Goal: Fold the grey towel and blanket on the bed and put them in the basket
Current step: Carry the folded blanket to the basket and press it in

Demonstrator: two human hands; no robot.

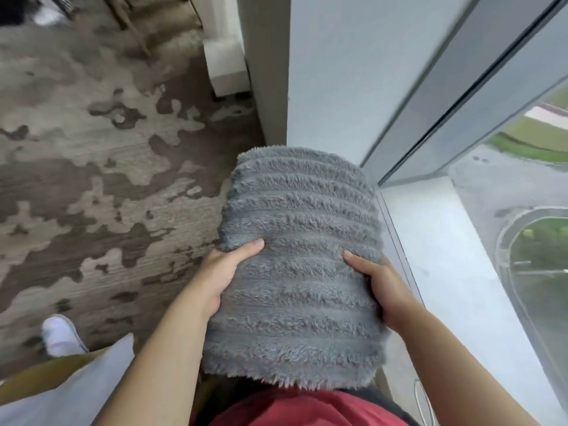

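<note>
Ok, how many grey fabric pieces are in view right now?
1: a folded grey ribbed fluffy cloth, gripped by the left hand on its left edge and the right hand on its right. A second piece underneath would be hidden.

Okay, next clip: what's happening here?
A person holds a folded grey fluffy ribbed blanket out in front of them. The left hand holds its left edge and the right hand its right edge, thumbs on top. They stand on a brown patterned carpet beside a white window sill. No basket is in view, so the blanket is not yet put away.
</note>
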